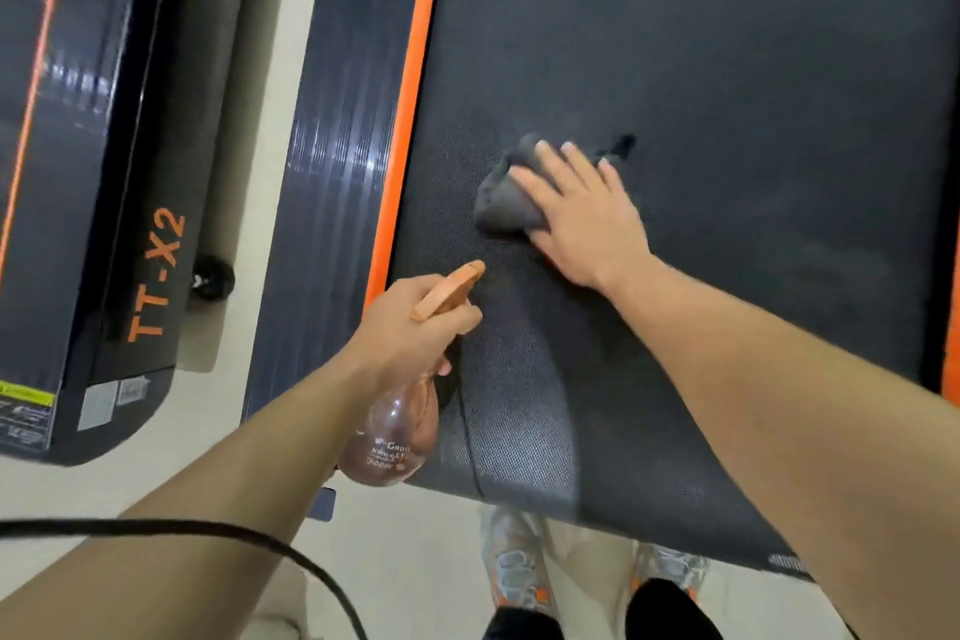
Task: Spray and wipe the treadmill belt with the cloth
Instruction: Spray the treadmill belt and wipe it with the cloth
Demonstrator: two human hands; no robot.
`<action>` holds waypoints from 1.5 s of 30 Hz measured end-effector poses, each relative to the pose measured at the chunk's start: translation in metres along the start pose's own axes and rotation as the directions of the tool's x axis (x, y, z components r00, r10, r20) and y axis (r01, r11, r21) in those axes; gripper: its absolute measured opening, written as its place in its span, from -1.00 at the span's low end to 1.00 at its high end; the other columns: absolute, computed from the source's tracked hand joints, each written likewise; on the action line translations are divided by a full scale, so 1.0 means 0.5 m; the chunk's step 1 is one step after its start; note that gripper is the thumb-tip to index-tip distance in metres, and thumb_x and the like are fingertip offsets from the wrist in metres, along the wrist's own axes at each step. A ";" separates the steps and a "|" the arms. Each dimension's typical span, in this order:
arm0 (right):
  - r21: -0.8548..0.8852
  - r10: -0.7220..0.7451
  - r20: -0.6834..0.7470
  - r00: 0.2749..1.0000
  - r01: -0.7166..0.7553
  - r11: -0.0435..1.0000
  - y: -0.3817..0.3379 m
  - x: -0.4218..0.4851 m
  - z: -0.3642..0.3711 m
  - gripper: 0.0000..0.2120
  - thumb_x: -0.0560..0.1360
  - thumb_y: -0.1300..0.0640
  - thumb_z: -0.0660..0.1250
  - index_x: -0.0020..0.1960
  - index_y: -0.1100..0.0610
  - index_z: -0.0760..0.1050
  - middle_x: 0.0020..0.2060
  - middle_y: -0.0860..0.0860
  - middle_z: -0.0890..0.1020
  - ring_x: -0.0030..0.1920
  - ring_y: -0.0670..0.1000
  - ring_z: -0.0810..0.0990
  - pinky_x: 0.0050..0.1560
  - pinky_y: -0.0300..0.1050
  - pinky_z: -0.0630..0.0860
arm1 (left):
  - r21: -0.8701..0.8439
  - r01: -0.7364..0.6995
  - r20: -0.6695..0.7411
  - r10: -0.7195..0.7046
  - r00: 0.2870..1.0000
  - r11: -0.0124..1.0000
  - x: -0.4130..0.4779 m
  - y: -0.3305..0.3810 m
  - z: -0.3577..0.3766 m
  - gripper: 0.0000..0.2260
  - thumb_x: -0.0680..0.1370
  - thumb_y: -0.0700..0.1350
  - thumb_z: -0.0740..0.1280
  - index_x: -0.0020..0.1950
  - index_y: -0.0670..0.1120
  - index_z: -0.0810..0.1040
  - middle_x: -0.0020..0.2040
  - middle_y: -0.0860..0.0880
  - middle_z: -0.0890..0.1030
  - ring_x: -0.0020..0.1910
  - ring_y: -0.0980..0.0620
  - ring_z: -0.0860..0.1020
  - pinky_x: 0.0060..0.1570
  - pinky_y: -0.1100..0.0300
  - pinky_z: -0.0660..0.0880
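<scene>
The right hand (582,216) is lying flat on the grey cloth (504,203), fingers straight and spread, and is pressing it against the dark treadmill belt (727,68), toward the belt's left side. The left hand (410,327) is gripping the spray bottle (395,437) at its neck, fingers curled under the orange spray head, which is pointing toward the cloth. The bottle is hanging over the near left corner of the belt. It is clear with a brownish tint and is carrying white writing, too blurred to read, perhaps beginning with "Gro". An orange strip (410,94) is running along the belt's left edge, beside a ribbed side rail (337,120). The neighbouring machine (104,172) on the left is showing orange letters "TT-X2"
</scene>
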State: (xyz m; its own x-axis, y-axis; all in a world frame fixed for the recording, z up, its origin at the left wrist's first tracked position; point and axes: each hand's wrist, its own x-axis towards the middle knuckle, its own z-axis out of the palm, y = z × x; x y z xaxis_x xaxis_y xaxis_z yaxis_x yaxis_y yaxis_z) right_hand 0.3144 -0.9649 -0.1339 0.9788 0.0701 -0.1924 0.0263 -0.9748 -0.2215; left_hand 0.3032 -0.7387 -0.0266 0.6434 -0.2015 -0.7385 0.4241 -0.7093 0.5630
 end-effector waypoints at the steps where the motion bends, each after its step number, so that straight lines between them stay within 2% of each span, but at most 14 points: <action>1: 0.047 0.151 -0.003 0.988 -0.151 0.987 0.026 0.026 -0.012 -0.36 0.58 -0.12 0.28 0.60 -0.09 0.14 0.64 0.04 0.10 0.61 0.18 0.06 0.53 0.29 0.07 | 0.008 -0.007 -0.011 0.007 1.000 1.000 0.002 -0.007 0.004 -0.82 0.50 -0.08 0.44 -0.06 -0.19 0.63 -0.03 -0.28 0.67 -0.48 -0.01 0.50 -0.32 0.12 0.55; 2: 0.089 0.247 0.010 0.969 -0.247 0.965 0.041 0.029 -0.017 -0.38 0.60 -0.13 0.25 0.60 -0.08 0.15 0.63 0.06 0.09 0.61 0.19 0.04 0.53 0.32 0.06 | 0.011 -0.004 -0.023 0.005 1.000 1.000 0.003 -0.012 0.011 -0.80 0.46 -0.04 0.43 -0.08 -0.17 0.62 -0.11 -0.25 0.65 -0.49 0.00 0.50 -0.29 0.06 0.58; 4: 0.054 0.287 -0.011 0.958 -0.286 0.957 0.033 -0.030 -0.005 -0.39 0.60 -0.12 0.25 0.60 -0.06 0.17 0.63 0.08 0.11 0.61 0.21 0.06 0.52 0.35 0.09 | 0.024 -0.006 -0.016 0.007 1.000 1.000 -0.003 -0.015 0.031 -0.77 0.39 0.01 0.40 -0.11 -0.15 0.62 -0.23 -0.17 0.60 -0.51 0.01 0.51 -0.25 -0.03 0.61; 7: 0.000 0.161 -0.019 0.987 -0.161 0.987 -0.008 -0.225 0.034 -0.31 0.52 -0.08 0.36 0.59 -0.08 0.21 0.62 0.06 0.14 0.60 0.19 0.11 0.50 0.33 0.15 | 0.023 0.001 0.011 -0.001 1.000 1.000 -0.025 -0.001 0.066 -0.73 0.36 0.00 0.40 -0.11 -0.18 0.62 -0.14 -0.27 0.63 -0.44 -0.03 0.52 -0.32 0.00 0.60; 10: 0.009 0.085 0.113 0.990 -0.087 0.996 -0.040 -0.425 0.065 -0.17 0.41 -0.08 0.50 0.59 -0.12 0.21 0.63 0.02 0.14 0.60 0.18 0.13 0.50 0.33 0.18 | 0.020 0.023 0.056 -0.024 0.998 1.000 -0.044 0.021 0.107 -0.70 0.34 0.00 0.41 -0.11 -0.21 0.62 -0.18 -0.21 0.62 -0.42 -0.07 0.56 -0.24 -0.13 0.63; 12: -0.008 0.069 0.210 0.975 -0.069 0.998 -0.050 -0.522 0.072 -0.10 0.34 -0.05 0.57 0.58 -0.12 0.23 0.62 0.02 0.17 0.59 0.19 0.18 0.47 0.35 0.24 | 0.045 0.035 0.083 -0.038 0.996 0.998 -0.058 0.040 0.138 -0.69 0.33 0.02 0.42 -0.08 -0.19 0.63 -0.12 -0.25 0.66 -0.46 -0.07 0.58 -0.22 -0.09 0.64; 16: -0.027 0.340 0.283 0.897 -0.346 0.938 -0.036 -0.624 0.060 -0.11 0.35 0.04 0.57 0.58 -0.12 0.23 0.62 0.02 0.17 0.59 0.23 0.16 0.41 0.44 0.27 | 0.144 -0.026 0.170 0.001 0.985 0.989 -0.074 0.073 0.219 -0.77 0.42 0.01 0.44 -0.06 -0.13 0.66 -0.24 -0.11 0.60 -0.49 0.01 0.56 -0.35 0.12 0.61; 19: -0.037 0.556 0.257 0.791 -0.567 0.823 -0.017 -0.652 0.043 -0.11 0.38 0.02 0.57 0.60 -0.11 0.21 0.62 0.05 0.16 0.57 0.26 0.19 0.32 0.48 0.33 | 0.191 -0.093 0.205 0.052 0.977 0.977 -0.071 0.096 0.281 -0.89 0.55 -0.07 0.45 -0.06 -0.11 0.69 -0.31 0.02 0.58 -0.47 0.02 0.57 -0.20 0.01 0.69; 21: -0.024 0.610 0.241 0.755 -0.623 0.782 -0.006 -0.662 0.044 -0.05 0.34 0.05 0.61 0.60 -0.10 0.21 0.61 0.09 0.19 0.53 0.28 0.26 0.27 0.44 0.43 | 0.240 -0.133 0.208 0.083 0.975 0.962 -0.065 0.116 0.318 -0.89 0.56 -0.06 0.44 -0.06 -0.09 0.68 -0.31 0.02 0.60 -0.49 0.02 0.61 -0.17 0.06 0.67; 24: -0.004 0.582 0.224 0.782 -0.596 0.803 -0.001 -0.674 0.048 0.01 0.25 0.17 0.66 0.58 -0.08 0.25 0.56 0.12 0.30 0.47 0.29 0.35 0.22 0.39 0.46 | 0.305 -0.184 0.219 0.119 0.968 0.934 -0.054 0.144 0.361 -0.85 0.55 -0.05 0.42 -0.18 -0.07 0.59 -0.35 -0.02 0.62 -0.49 -0.02 0.65 -0.27 0.13 0.62; 28: 0.010 0.550 0.143 0.823 -0.557 0.831 -0.008 -0.694 0.049 -0.14 0.29 0.26 0.60 0.52 -0.03 0.36 0.50 0.16 0.40 0.39 0.33 0.44 0.15 0.39 0.51 | 0.429 -0.209 0.256 0.104 0.961 0.879 -0.048 0.163 0.389 -0.83 0.53 -0.03 0.39 -0.22 -0.03 0.52 -0.28 -0.11 0.71 -0.42 -0.05 0.71 -0.29 0.20 0.56; 32: 0.038 0.540 0.177 0.823 -0.554 0.832 -0.019 -0.722 0.054 -0.11 0.25 0.27 0.62 0.51 -0.03 0.39 0.50 0.15 0.41 0.39 0.33 0.45 0.15 0.39 0.52 | 0.430 -0.174 0.265 0.060 0.962 0.886 -0.053 0.159 0.388 -0.84 0.54 -0.01 0.44 -0.18 -0.02 0.55 -0.29 -0.01 0.64 -0.48 0.03 0.67 -0.35 0.24 0.52; 39: 0.060 0.488 0.195 0.851 -0.507 0.860 -0.023 -0.725 0.063 -0.15 0.30 0.22 0.61 0.51 -0.05 0.38 0.53 0.07 0.37 0.45 0.27 0.41 0.24 0.34 0.50 | 0.479 -0.070 0.201 -0.032 0.979 0.875 -0.062 0.104 0.341 -0.82 0.51 -0.01 0.43 -0.21 -0.06 0.54 -0.32 -0.07 0.64 -0.50 -0.02 0.64 -0.36 0.19 0.54; 45: 0.130 0.555 0.091 0.827 -0.562 0.817 0.014 -0.661 0.047 -0.25 0.35 0.24 0.58 0.48 0.00 0.42 0.53 0.10 0.37 0.47 0.29 0.38 0.27 0.39 0.47 | 0.377 -0.121 0.224 0.036 0.974 0.918 -0.060 0.082 0.312 -0.85 0.53 -0.01 0.48 -0.12 -0.07 0.66 -0.30 -0.05 0.64 -0.48 0.02 0.62 -0.25 0.03 0.68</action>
State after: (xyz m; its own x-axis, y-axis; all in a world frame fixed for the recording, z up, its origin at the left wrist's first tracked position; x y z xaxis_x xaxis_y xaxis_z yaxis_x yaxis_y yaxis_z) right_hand -0.0138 -0.9898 -0.0944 0.8056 -0.4632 -0.3693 -0.5551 -0.8081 -0.1972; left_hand 0.2019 -0.8669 -0.0392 0.4989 -0.3733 -0.7821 0.0713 -0.8818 0.4663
